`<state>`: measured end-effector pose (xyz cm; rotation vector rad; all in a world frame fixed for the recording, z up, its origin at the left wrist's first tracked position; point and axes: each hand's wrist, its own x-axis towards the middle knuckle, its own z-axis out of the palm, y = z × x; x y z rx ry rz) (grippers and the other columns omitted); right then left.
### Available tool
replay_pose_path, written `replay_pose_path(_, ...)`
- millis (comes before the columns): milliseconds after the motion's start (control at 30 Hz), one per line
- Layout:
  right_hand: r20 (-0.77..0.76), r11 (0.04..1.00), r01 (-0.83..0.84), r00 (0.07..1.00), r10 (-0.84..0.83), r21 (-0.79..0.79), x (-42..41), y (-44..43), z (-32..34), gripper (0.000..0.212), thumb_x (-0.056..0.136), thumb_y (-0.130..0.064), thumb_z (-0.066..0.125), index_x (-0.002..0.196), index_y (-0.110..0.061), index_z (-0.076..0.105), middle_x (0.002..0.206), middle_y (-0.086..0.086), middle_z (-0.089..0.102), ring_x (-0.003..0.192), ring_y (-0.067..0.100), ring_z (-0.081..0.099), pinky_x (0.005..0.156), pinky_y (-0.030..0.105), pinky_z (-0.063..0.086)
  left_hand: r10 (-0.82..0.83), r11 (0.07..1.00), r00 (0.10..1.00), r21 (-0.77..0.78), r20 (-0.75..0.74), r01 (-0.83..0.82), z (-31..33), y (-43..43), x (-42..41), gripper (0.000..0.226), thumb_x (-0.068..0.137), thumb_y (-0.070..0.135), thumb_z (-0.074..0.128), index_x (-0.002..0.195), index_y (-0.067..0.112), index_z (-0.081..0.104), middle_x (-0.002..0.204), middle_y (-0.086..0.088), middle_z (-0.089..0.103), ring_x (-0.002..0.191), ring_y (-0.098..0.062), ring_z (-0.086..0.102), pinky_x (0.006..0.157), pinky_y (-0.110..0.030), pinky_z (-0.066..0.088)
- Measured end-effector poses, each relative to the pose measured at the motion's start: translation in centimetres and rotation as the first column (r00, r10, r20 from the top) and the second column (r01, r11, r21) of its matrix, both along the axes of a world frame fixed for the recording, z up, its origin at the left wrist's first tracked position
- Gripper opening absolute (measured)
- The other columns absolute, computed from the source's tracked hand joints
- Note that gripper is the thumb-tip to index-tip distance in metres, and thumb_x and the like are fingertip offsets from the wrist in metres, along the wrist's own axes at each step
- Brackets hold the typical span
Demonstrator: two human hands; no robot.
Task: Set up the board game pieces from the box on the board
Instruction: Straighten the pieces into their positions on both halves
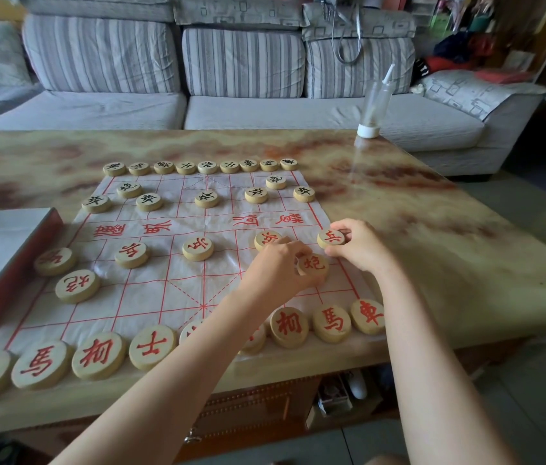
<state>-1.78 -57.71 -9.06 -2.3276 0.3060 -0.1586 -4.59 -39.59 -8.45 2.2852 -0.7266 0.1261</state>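
Marbled table (432, 250) before a striped sofa (241, 62): both your hands grip red pieces on the right side of the board (164, 293).
Your left hand (278, 266) curls its fingers round the cannon (315, 265), just nearer you than the soldier row. Your right hand (360, 246) pinches the soldier (331, 237) at the board's right edge. Black pieces (206, 199) occupy the far side; the red back row (100, 355) lines the near edge. Box (6, 256) lies left of the board; bottle (373, 105) stands at the table's far right corner.
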Motion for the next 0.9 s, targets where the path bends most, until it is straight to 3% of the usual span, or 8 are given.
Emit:
replay_pose_path(300, 0.020, 1.000, -0.023, 1.000, 0.023, -0.013, -1.5, 0.8, 2.0, 0.062, 0.074, -0.020, 0.074, 0.131, -0.013, 0.051, 0.131, 0.010, 0.052, 0.121, 0.025, 0.048, 0.103, 0.039, 0.040, 0.019, 1.000, 1.000, 0.000, -0.024, -0.019, 0.8, 0.3, -0.1, 0.058, 0.072, 0.037, 0.074, 0.120, 0.010, 0.058, 0.112, -0.008, 0.059, 0.102, -0.021, 0.056, 0.090, -0.031, 0.047)
replay_pose_path(467, 0.088, 0.996, -0.078, 0.993, 0.081, -0.037, -1.5, 3.6, 3.5, 0.049, 0.076, -0.024, 0.073, 0.122, -0.021, 0.059, 0.124, 0.005, 0.057, 0.117, 0.019, 0.050, 0.100, 0.033, 0.040, 0.058, 0.996, 0.998, 0.058, 0.038, -0.061, 2.6, 3.7, 0.3, 0.031, 0.083, 0.031, 0.065, 0.109, 0.015, 0.065, 0.106, -0.004, 0.064, 0.095, -0.017, 0.060, 0.084, -0.028, 0.048)
replay_pose_path(567, 0.063, 0.981, -0.187, 0.980, 0.190, -0.057, -1.6, 5.7, 4.0, 0.042, 0.079, -0.016, 0.069, 0.120, -0.021, 0.060, 0.121, -0.001, 0.061, 0.108, 0.012, 0.053, 0.092, 0.025, 0.039, 0.123, 0.978, 0.987, 0.157, 0.099, -0.137, 3.3, 7.6, 0.7, 0.026, 0.085, 0.023, 0.062, 0.111, 0.019, 0.065, 0.111, 0.000, 0.062, 0.097, -0.016, 0.060, 0.086, -0.029, 0.048)
replay_pose_path(633, 0.034, 0.968, -0.220, 0.974, 0.226, -0.117, -1.7, 6.6, 4.1, 0.039, 0.083, -0.012, 0.062, 0.120, -0.025, 0.060, 0.126, -0.004, 0.058, 0.110, 0.012, 0.055, 0.092, 0.027, 0.043, 0.169, 0.963, 0.980, 0.194, 0.108, -0.187, 3.3, 10.2, 1.0, 0.026, 0.086, 0.023, 0.061, 0.111, 0.020, 0.064, 0.114, 0.000, 0.062, 0.102, -0.017, 0.058, 0.091, -0.033, 0.048)
replay_pose_path(700, 0.000, 0.959, -0.242, 0.970, 0.245, -0.146, -1.7, 7.3, 4.2, 0.043, 0.084, -0.008, 0.052, 0.121, -0.028, 0.058, 0.131, -0.003, 0.054, 0.085, 0.009, 0.059, 0.075, 0.024, 0.047, 0.220, 0.945, 0.968, 0.218, 0.123, -0.243, 3.2, 12.2, 1.4, 0.026, 0.085, 0.026, 0.061, 0.110, 0.021, 0.065, 0.115, 0.000, 0.062, 0.106, -0.018, 0.055, 0.091, -0.034, 0.047)
replay_pose_path(767, -0.013, 0.953, -0.262, 0.965, 0.263, -0.150, -1.7, 7.8, 4.2, 0.047, 0.084, -0.007, 0.050, 0.125, -0.028, 0.055, 0.136, -0.002, 0.050, 0.065, 0.004, 0.047, 0.060, 0.019, 0.038, 0.270, 0.925, 0.955, 0.242, 0.121, -0.292, 3.0, 13.5, 1.8, 0.027, 0.085, 0.028, 0.061, 0.112, 0.022, 0.064, 0.118, 0.000, 0.061, 0.106, -0.018, 0.056, 0.089, -0.031, 0.047)
replay_pose_path(900, -0.050, 0.941, -0.292, 0.956, 0.288, -0.168, -1.5, 8.6, 4.5, 0.047, 0.085, -0.013, 0.052, 0.128, -0.031, 0.053, 0.129, -0.003, 0.054, 0.075, 0.012, 0.060, 0.059, 0.019, 0.039, 0.310, 0.909, 0.946, 0.263, 0.098, -0.324, 2.5, 14.2, 2.5, 0.030, 0.085, 0.029, 0.061, 0.115, 0.021, 0.061, 0.120, -0.001, 0.060, 0.101, -0.018, 0.058, 0.085, -0.029, 0.047)
